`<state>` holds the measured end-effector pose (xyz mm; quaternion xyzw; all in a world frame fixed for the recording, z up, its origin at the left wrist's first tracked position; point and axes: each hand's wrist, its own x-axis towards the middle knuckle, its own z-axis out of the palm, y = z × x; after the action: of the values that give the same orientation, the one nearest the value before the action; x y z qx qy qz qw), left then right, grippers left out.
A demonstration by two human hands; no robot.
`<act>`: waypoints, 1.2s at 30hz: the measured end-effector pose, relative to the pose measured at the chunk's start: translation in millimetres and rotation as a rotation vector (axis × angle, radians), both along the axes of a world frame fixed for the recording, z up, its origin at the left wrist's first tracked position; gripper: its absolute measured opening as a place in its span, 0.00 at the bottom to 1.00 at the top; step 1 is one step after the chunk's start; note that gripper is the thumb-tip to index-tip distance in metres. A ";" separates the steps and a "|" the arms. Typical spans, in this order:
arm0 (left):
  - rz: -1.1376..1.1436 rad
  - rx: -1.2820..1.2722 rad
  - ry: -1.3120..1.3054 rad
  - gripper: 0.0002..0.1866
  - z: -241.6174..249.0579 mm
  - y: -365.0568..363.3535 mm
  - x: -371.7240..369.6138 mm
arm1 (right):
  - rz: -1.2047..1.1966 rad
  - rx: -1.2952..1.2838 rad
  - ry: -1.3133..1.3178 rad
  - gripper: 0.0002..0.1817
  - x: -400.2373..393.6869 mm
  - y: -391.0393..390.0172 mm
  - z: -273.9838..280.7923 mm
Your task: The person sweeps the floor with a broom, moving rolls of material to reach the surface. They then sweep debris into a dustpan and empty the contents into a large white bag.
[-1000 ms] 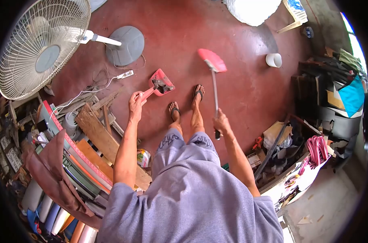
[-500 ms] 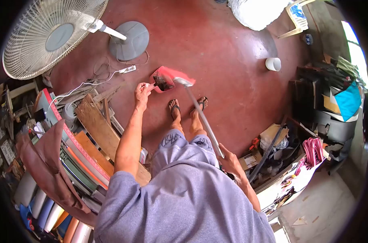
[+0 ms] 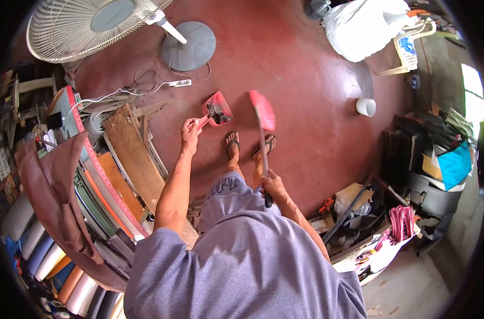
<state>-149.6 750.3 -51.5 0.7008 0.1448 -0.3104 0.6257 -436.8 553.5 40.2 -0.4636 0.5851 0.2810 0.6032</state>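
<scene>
My left hand (image 3: 189, 135) is closed round the handle of a red dustpan (image 3: 221, 97). Dark dirt (image 3: 218, 115) lies in the pan, towards its handle side. My right hand (image 3: 275, 186) grips the grey stick of a broom (image 3: 262, 112) near its black end. The broom's red bristle head is blurred by motion and sits apart from the dustpan, to its right. Both tools are in front of my feet (image 3: 267, 144), which wear dark flip-flops, on the red floor (image 3: 305, 106).
A standing fan (image 3: 188, 46) and a white power strip (image 3: 180, 83) are at the upper left. Boards (image 3: 131, 143) and rolls of material (image 3: 55, 260) crowd the left. A white container (image 3: 366, 107) stands right; a large white bag (image 3: 353, 29) lies beyond. Piled items (image 3: 439, 165) line the right wall.
The broom head has moved from the dustpan's edge out to the right, and its stick now points more straight ahead. My right hand has moved forward and left. The dustpan has turned slightly.
</scene>
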 end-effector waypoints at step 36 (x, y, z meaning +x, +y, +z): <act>0.788 0.049 0.046 0.11 -11.4 9.1 -44.0 | 1.391 -0.381 -0.337 0.36 167.3 -142.3 79.8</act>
<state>-193.6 759.3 -63.0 0.5992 0.4240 -0.0588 0.6765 -269.5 411.2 120.0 -0.8608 0.0943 0.4169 0.2763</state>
